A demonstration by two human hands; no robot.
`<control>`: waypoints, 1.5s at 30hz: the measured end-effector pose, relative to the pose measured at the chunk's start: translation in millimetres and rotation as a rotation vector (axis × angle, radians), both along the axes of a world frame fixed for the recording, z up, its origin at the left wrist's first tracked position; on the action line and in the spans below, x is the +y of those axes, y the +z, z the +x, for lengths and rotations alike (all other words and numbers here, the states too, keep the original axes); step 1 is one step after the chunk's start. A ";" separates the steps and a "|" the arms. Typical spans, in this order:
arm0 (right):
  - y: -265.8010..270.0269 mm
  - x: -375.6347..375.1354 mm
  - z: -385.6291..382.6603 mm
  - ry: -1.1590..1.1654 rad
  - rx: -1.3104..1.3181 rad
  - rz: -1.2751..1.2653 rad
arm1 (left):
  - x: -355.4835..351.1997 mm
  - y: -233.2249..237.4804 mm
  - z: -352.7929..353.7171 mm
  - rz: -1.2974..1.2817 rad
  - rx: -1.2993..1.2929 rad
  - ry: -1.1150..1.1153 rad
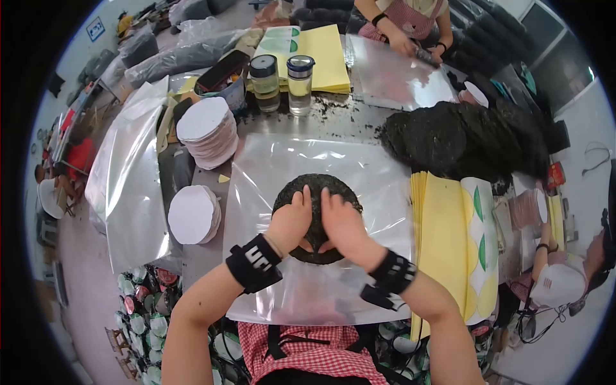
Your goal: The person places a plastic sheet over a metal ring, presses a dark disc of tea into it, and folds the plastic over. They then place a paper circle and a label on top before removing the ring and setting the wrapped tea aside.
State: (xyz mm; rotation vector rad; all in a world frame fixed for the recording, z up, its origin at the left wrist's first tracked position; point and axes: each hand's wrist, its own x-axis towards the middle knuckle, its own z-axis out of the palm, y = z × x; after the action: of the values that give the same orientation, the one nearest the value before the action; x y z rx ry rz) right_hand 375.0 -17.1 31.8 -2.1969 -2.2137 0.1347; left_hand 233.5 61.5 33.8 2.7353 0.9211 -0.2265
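Observation:
A round dark disc (pixel 316 256) lies on a clear plastic sheet (pixel 269 289) in front of me. My left hand (pixel 290 221) rests on the disc's left half, and my right hand (pixel 343 224) on its right half. Both hands have fingers stretched forward over the dark surface, with a narrow gap between them. The thumbs point inward near the disc's lower edge, where their tips are partly hidden. Neither hand visibly grips anything; both press or lie on the disc. Black bands wrap both wrists.
Left stand two stacks of round white papers (pixel 194 215). Yellow sheets (pixel 443 244) and a dark pile (pixel 449 141) are on the right. Two lidded bottles (pixel 299 86) stand at the back. A co-worker's hands (pixel 404 45) are across the table; another person is far right.

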 end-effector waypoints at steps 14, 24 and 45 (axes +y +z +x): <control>-74.0 17.8 -9.8 -0.091 0.011 0.026 | 2.7 -36.8 1.4 -0.035 0.132 -0.105; -52.5 9.4 -10.9 -0.050 -0.036 -0.081 | -114.3 14.7 -88.0 0.280 -0.472 -0.458; -63.3 -181.4 54.2 -0.960 1.282 0.130 | -80.5 -56.1 -47.1 0.027 -0.658 0.050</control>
State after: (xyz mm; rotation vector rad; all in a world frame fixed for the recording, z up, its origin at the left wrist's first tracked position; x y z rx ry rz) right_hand 429.2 -198.5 -31.5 -1.8791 -0.4559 0.9501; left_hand 186.4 -19.0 -22.3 2.5217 0.7884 0.6596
